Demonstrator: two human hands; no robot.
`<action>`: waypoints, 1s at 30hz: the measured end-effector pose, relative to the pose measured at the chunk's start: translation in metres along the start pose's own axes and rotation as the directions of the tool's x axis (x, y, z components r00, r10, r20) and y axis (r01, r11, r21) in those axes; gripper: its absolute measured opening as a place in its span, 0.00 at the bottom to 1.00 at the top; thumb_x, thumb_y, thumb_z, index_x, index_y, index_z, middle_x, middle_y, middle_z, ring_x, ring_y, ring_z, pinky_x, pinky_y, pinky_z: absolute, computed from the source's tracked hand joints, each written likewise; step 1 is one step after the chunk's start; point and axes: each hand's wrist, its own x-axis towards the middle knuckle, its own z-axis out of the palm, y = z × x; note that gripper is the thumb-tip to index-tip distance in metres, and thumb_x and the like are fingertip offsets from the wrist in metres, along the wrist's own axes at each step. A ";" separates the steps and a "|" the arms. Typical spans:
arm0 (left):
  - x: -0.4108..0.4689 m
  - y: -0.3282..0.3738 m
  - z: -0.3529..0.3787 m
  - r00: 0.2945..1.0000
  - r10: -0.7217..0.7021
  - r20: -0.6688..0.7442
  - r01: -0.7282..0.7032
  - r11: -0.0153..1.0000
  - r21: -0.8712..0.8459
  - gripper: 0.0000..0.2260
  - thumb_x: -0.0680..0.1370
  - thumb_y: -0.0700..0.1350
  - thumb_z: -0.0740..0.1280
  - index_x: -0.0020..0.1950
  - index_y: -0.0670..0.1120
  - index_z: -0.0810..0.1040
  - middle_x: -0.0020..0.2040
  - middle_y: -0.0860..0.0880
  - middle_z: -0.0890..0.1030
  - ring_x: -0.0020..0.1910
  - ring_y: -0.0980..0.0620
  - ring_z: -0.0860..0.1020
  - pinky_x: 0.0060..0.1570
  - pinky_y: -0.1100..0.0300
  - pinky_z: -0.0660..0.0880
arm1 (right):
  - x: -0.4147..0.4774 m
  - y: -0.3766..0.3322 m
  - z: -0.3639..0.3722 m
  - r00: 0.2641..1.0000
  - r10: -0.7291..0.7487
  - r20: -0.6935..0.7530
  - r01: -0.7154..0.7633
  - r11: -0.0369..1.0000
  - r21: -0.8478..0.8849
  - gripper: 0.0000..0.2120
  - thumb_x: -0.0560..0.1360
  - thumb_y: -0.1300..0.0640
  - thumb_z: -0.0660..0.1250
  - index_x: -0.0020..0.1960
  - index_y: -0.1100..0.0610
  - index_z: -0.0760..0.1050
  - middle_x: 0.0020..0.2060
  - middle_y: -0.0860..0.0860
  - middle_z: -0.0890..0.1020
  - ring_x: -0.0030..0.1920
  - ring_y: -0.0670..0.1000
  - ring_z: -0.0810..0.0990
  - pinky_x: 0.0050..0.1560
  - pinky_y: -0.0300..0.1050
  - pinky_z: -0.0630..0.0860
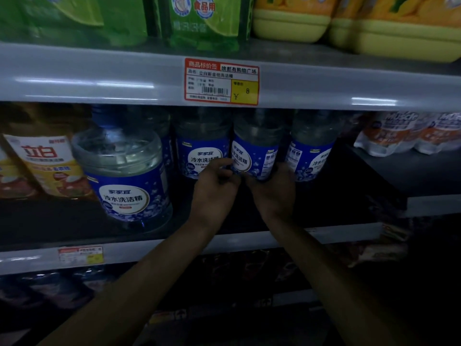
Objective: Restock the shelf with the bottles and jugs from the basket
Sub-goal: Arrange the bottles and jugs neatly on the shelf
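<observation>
The left hand (214,188) curls its fingers on the front left of one blue-labelled bottle (254,153), and the right hand (273,189) wraps its lower right side. Both arms reach forward, wrists close together. They are probably squaring it into the row on the shelf (336,234), between neighbouring bottles (202,151); a large jug (124,176) stands further left

Price tag (221,81) sits below green pouches (202,21); white packs (399,133) lower right.
</observation>
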 end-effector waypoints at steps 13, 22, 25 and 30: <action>-0.008 -0.003 -0.009 1.000 0.030 0.006 -0.031 0.992 0.119 0.15 0.81 0.39 0.66 0.67 0.51 0.76 0.53 0.53 0.83 0.51 0.61 0.79 0.47 0.67 0.74 | 0.002 -0.019 0.003 0.997 0.065 -0.048 -0.059 0.991 0.121 0.39 0.58 0.43 0.85 0.61 0.54 0.72 0.59 0.50 0.83 0.55 0.49 0.83 0.49 0.43 0.79; -0.003 -0.003 -0.011 0.995 -0.005 0.099 -0.006 0.994 0.107 0.24 0.78 0.44 0.74 0.73 0.50 0.73 0.62 0.49 0.81 0.61 0.53 0.79 0.63 0.55 0.77 | -0.022 -0.006 -0.045 0.986 -0.031 0.164 -0.009 0.970 0.243 0.43 0.55 0.45 0.86 0.66 0.50 0.72 0.58 0.41 0.82 0.52 0.36 0.82 0.51 0.34 0.80; 0.006 0.000 -0.008 0.972 0.010 0.233 -0.029 0.997 0.078 0.32 0.75 0.39 0.77 0.76 0.49 0.70 0.63 0.51 0.79 0.62 0.56 0.79 0.58 0.64 0.77 | -0.024 -0.001 -0.064 0.959 -0.061 0.277 -0.018 0.962 0.272 0.43 0.58 0.56 0.87 0.68 0.49 0.72 0.56 0.38 0.82 0.52 0.34 0.81 0.48 0.30 0.79; 0.006 0.007 -0.003 0.917 0.113 0.383 -0.139 0.989 0.043 0.37 0.71 0.35 0.79 0.77 0.50 0.70 0.64 0.55 0.79 0.54 0.74 0.77 0.50 0.75 0.75 | -0.022 0.004 -0.088 0.919 -0.111 0.379 -0.028 0.939 0.343 0.41 0.63 0.66 0.84 0.71 0.53 0.71 0.59 0.45 0.83 0.56 0.41 0.83 0.50 0.34 0.80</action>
